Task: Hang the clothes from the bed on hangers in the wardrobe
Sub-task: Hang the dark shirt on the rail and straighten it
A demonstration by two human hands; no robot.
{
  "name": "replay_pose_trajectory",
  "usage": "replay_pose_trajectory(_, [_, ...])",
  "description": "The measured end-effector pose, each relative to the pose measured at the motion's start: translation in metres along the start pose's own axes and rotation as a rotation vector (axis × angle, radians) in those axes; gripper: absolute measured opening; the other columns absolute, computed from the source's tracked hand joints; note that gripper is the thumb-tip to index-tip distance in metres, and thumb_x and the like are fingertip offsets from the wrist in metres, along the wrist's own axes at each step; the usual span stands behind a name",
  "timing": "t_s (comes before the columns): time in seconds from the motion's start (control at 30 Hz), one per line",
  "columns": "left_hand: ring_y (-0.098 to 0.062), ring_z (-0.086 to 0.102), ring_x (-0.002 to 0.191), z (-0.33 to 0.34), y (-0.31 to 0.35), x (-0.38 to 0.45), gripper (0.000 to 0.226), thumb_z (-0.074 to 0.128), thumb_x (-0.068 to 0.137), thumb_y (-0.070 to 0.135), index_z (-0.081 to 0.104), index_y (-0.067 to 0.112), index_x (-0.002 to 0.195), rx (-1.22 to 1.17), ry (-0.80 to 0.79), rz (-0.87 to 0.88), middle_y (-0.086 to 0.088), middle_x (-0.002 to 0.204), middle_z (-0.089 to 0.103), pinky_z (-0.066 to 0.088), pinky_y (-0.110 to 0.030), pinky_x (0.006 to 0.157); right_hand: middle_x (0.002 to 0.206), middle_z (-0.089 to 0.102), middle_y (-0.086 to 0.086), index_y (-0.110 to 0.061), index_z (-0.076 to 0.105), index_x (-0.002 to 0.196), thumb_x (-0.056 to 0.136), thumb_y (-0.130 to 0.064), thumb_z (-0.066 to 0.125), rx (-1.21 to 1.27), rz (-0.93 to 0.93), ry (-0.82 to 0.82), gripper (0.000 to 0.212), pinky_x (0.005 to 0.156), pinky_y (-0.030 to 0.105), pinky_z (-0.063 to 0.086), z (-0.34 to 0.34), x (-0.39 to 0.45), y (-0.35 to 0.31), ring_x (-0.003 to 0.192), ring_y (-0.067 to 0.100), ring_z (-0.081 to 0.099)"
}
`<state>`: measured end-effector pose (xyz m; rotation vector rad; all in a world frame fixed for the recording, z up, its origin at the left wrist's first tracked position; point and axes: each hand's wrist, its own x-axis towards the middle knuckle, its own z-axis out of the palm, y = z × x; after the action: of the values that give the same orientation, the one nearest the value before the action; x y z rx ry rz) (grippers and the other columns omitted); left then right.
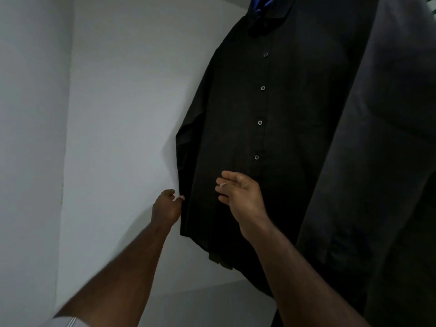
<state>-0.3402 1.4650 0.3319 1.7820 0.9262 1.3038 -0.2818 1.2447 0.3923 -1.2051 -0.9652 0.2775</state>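
A black button-up shirt [271, 128] hangs inside the wardrobe from a blue hanger [260, 3] at the top edge of the view. My left hand [166, 207] is at the shirt's lower left side edge, thumb and fingers pinching the fabric there. My right hand [238, 193] hovers in front of the shirt's lower front, below the lowest visible button, fingers loosely bent and holding nothing. The shirt's buttons are done up.
The white wardrobe back wall [122, 114] and side panel [30, 138] fill the left. A dark grey garment [382, 173] hangs close to the right of the shirt. The wardrobe floor [212, 300] shows below.
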Motion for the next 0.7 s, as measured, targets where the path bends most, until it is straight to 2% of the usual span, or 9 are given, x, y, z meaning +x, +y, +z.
replay_pose_trajectory(0.13, [-0.03, 0.052, 0.129, 0.017, 0.005, 0.011, 0.055, 0.06, 0.1, 0.033, 0.046, 0.008, 0.146, 0.018, -0.029, -0.001, -0.013, 0.144, 0.054, 0.039, -0.036, 0.108, 0.116, 0.067, -0.006, -0.019, 0.059, 0.132, 0.095, -0.005, 0.06, 0.014, 0.013, -0.009, 0.04, 0.086, 0.023, 0.055, -0.005, 0.014, 0.002, 0.106, 0.007, 0.065])
replay_pose_trajectory(0.4, [-0.028, 0.061, 0.114, 0.042, 0.009, 0.032, 0.052, 0.064, 0.097, 0.032, 0.05, 0.01, 0.142, -0.083, 0.041, -0.08, -0.014, 0.136, 0.059, 0.051, -0.038, 0.099, 0.116, 0.068, -0.005, -0.021, 0.06, 0.13, 0.094, -0.007, 0.063, -0.001, 0.019, -0.075, 0.038, 0.088, 0.024, 0.056, -0.016, 0.033, 0.011, 0.105, 0.008, 0.066])
replay_pose_trajectory(0.53, [-0.021, 0.062, 0.093, 0.041, 0.007, 0.031, 0.02, 0.063, 0.097, 0.021, 0.07, 0.011, 0.113, -0.01, 0.047, 0.01, -0.01, 0.111, 0.07, 0.049, -0.028, 0.082, 0.111, 0.068, -0.007, -0.021, 0.06, 0.129, 0.094, -0.006, 0.063, 0.002, 0.02, -0.091, 0.038, 0.087, 0.023, 0.056, -0.022, 0.036, 0.015, 0.104, 0.008, 0.066])
replay_pose_trajectory(0.63, [-0.022, 0.065, 0.086, 0.024, 0.007, 0.017, 0.006, 0.061, 0.095, 0.016, 0.066, 0.014, 0.095, -0.02, 0.163, 0.09, 0.0, 0.088, 0.068, 0.043, -0.024, 0.064, 0.11, 0.068, -0.005, -0.019, 0.06, 0.128, 0.094, -0.005, 0.063, -0.005, 0.022, -0.109, 0.036, 0.089, 0.024, 0.056, -0.021, 0.036, 0.018, 0.103, 0.008, 0.067])
replay_pose_trajectory(0.7, [-0.017, 0.063, 0.076, 0.005, 0.008, 0.001, 0.005, 0.061, 0.093, 0.013, 0.061, 0.016, 0.089, -0.039, 0.275, 0.157, 0.003, 0.078, 0.065, 0.041, -0.021, 0.059, 0.11, 0.07, -0.004, -0.019, 0.062, 0.125, 0.093, -0.005, 0.064, -0.007, 0.029, -0.119, 0.035, 0.091, 0.026, 0.056, -0.018, 0.035, 0.018, 0.103, 0.008, 0.067])
